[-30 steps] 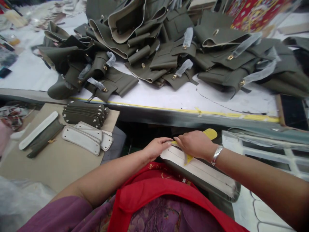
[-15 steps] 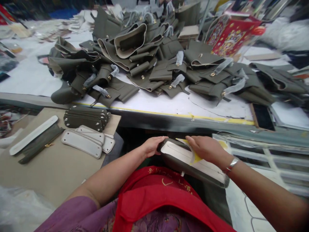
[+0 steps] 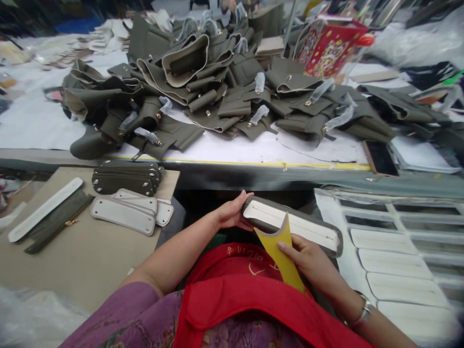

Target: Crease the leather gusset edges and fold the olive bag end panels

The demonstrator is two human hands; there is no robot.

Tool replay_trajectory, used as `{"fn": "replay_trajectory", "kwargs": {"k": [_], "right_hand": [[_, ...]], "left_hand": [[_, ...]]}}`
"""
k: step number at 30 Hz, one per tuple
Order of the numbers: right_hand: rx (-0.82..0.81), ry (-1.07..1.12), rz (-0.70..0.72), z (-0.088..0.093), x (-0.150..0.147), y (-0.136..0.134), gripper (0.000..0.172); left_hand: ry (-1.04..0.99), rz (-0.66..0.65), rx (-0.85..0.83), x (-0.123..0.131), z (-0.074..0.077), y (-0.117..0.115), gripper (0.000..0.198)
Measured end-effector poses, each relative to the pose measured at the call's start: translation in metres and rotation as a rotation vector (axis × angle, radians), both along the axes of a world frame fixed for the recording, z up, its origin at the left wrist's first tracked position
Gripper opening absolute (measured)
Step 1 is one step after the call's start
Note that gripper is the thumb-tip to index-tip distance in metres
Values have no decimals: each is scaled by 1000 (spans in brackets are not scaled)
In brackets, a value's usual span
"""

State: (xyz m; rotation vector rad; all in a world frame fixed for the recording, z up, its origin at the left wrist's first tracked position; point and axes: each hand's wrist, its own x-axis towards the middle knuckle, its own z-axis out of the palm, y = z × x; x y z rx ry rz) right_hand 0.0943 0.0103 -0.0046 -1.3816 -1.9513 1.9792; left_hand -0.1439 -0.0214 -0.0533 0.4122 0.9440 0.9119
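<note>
My left hand (image 3: 235, 211) grips the left end of a long dark olive piece (image 3: 331, 249) whose upper face shows a white panel (image 3: 268, 215). Between the thumb and fingers of my right hand (image 3: 308, 258) is a yellow card (image 3: 279, 249) with a curved, notched upper edge. The card stands tilted in front of the olive piece, over my red apron (image 3: 232, 295). Some fingers of my left hand are hidden behind the piece's end.
Olive bag parts (image 3: 224, 92) lie heaped on the white table (image 3: 232, 151). Grey-white straps (image 3: 123, 214) and dark straps (image 3: 125, 178) rest on a beige board (image 3: 90, 270) at left. A phone (image 3: 381, 158) lies near the table edge. White panels (image 3: 402, 287) are at right.
My right hand has drawn the yellow card off the white panel, toward my body, and turned it upright. My left hand still grips the olive piece's end. The view has shifted slightly.
</note>
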Motion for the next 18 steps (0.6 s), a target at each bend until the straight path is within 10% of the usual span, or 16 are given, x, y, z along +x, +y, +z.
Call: {"fn": "replay_trajectory", "kwargs": {"k": [6, 18], "right_hand": [[-316, 201, -326, -44, -43, -36, 36], [-622, 385, -479, -57, -98, -40, 28]], "left_hand": [[-145, 96, 70, 1, -17, 3, 68], [-83, 280, 199, 6, -41, 7, 63]]}}
